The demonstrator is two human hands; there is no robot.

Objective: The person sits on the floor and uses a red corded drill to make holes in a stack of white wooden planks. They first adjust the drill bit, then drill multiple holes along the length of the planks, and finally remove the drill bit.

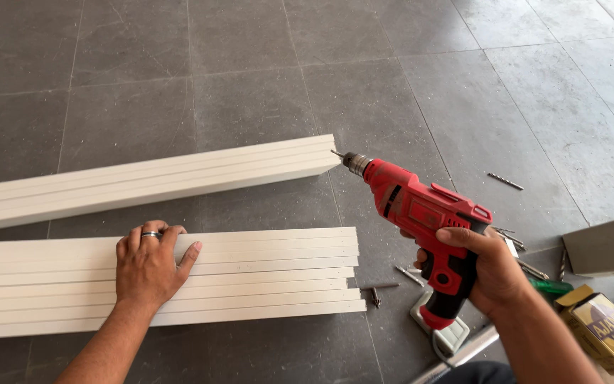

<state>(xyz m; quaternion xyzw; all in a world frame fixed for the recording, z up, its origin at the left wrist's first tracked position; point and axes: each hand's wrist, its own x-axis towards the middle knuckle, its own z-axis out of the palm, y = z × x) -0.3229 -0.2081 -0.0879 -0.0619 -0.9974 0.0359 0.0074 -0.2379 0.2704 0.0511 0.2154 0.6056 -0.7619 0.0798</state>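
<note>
Your left hand point(149, 267) lies flat, fingers spread and pressed palm-down on the near stack of white strips point(250, 274), pinning it to the grey tiled floor point(179, 78) and gripping nothing. That stack runs lengthwise left to right, its cut ends squared off just right of your hand. Beyond it, well apart across a gap of bare floor, a second white bundle point(151, 181) lies at a slight slant, its right end rising away from you.

That far end is what matters: the tip of the bit on the red drill point(424, 220) sits touching or just beside its end face, too close to tell which. The drill's long axis points up and left, roughly in line with the bundle's length. Your right hand point(492, 270) is closed tight around the drill's handle, forefinger along the body, so the right hand is much nearer that end than the left.

Right of the drill, loose drill bits point(504, 180), a green-handled tool point(552, 286) and small cardboard boxes point(605, 331) lie scattered on the floor.
</note>
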